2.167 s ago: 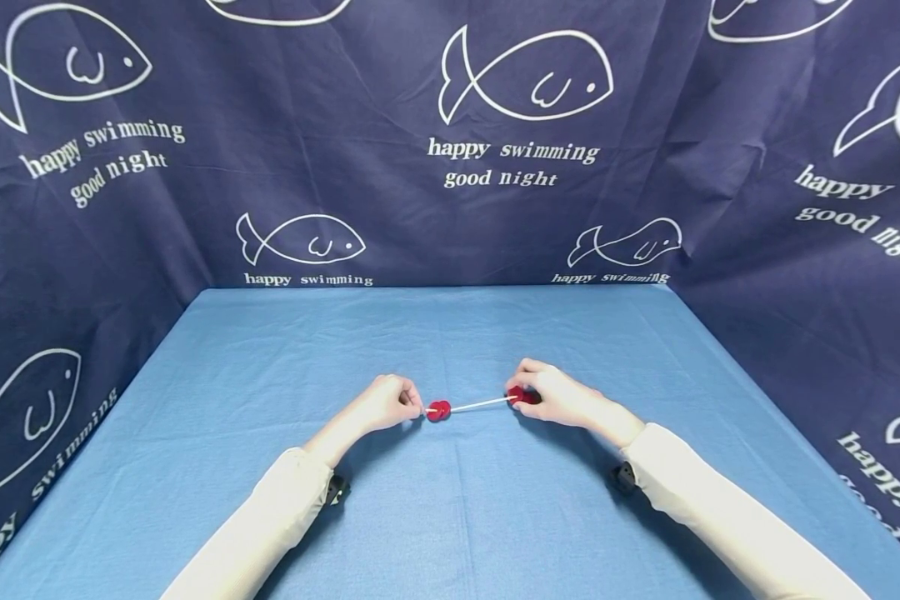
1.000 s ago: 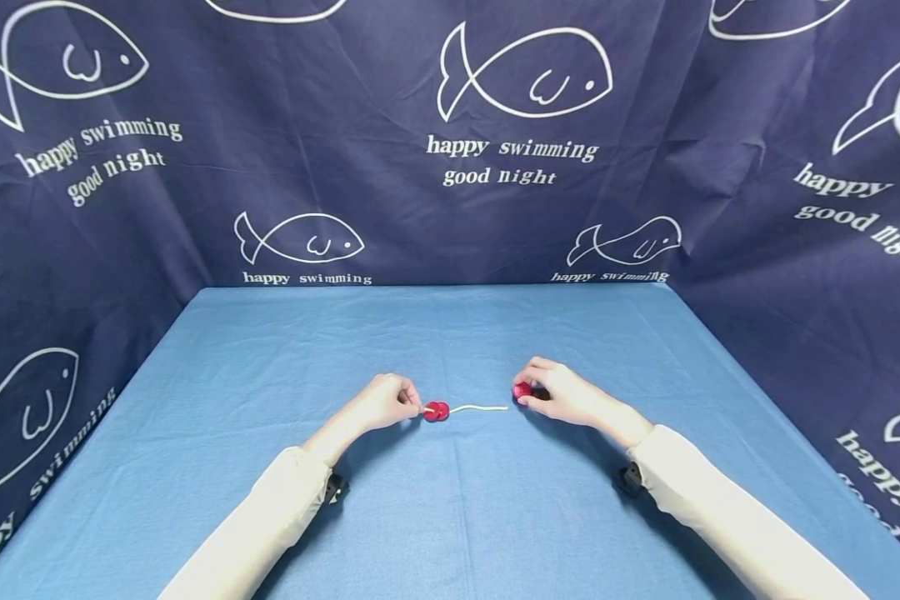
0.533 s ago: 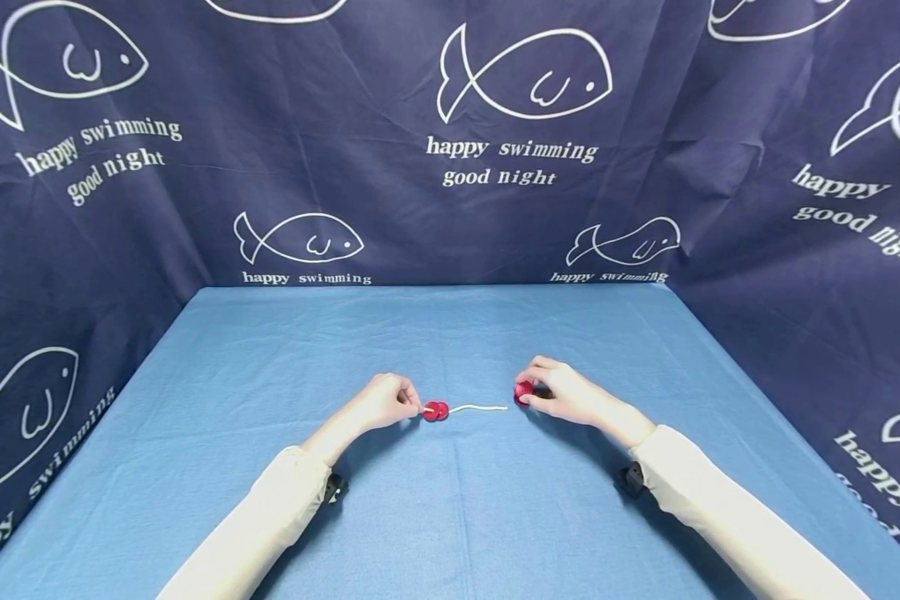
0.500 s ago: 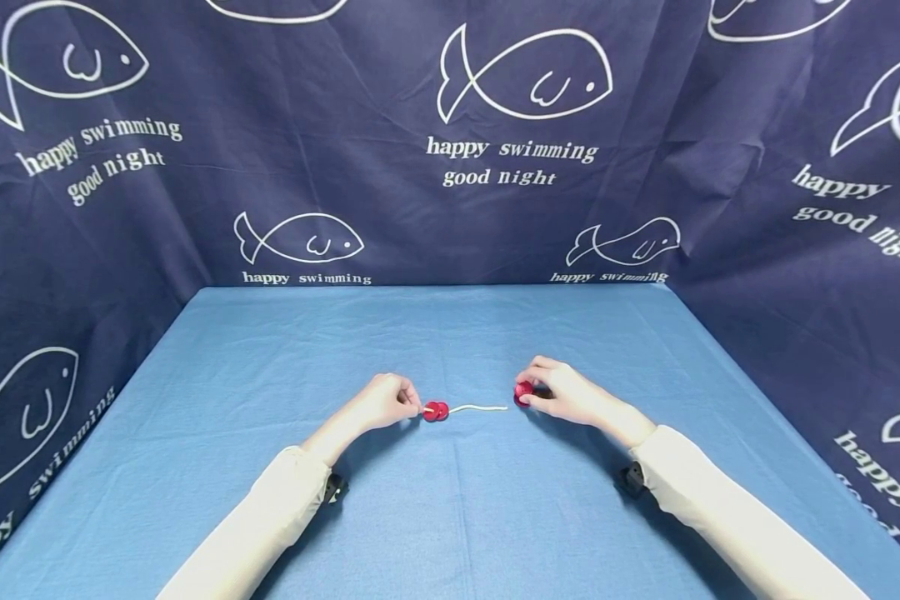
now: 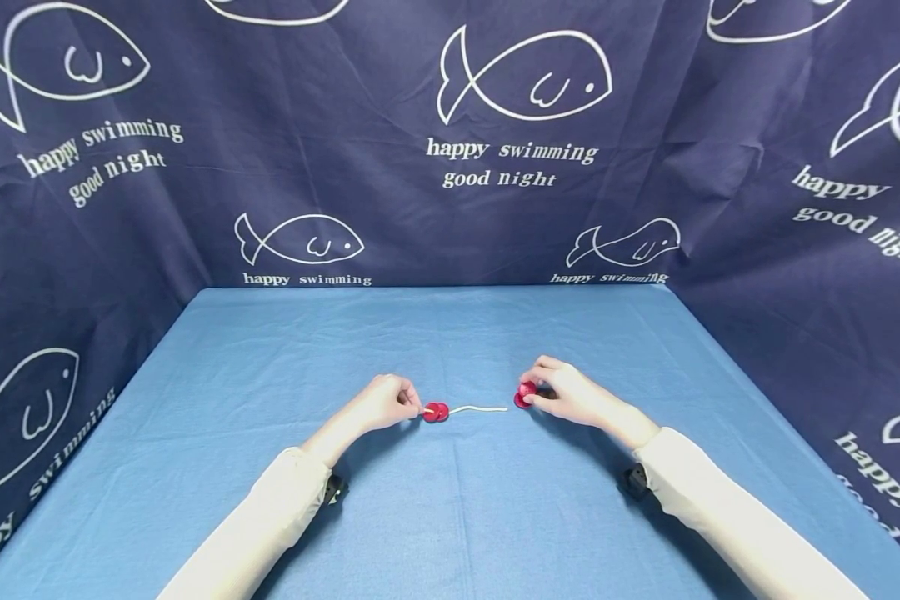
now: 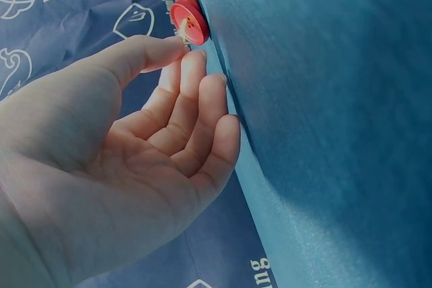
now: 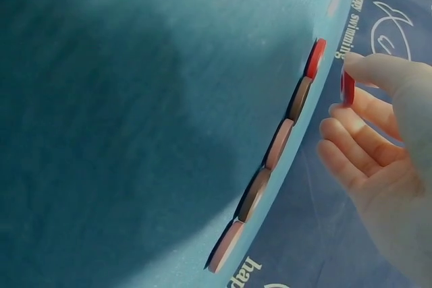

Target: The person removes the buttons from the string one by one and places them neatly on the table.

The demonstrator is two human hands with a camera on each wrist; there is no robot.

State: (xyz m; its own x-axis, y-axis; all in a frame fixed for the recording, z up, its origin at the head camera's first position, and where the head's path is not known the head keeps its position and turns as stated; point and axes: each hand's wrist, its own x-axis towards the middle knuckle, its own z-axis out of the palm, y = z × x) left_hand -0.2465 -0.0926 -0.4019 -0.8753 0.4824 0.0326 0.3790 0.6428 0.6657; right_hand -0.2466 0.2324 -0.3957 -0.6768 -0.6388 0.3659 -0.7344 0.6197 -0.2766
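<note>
In the head view, my left hand is left of two red buttons threaded on a white string. Thumb and index finger pinch the string's short end beside the buttons, as the left wrist view shows. The rest of the string lies slack on the cloth, its free end short of my right hand. That hand pinches another red button on edge between thumb and fingers, raised above the cloth. A further red button lies flat on the table below it.
A row of button-like discs in pink and brown continues from the flat red button, mostly hidden in the head view. Blue cloth covers the table. Dark blue fish-print curtains enclose its back and sides.
The string, stretched between my hands at first, has dropped slack onto the cloth. My right hand has shifted slightly right and turned up a red button in its fingers. My left hand stays put.
</note>
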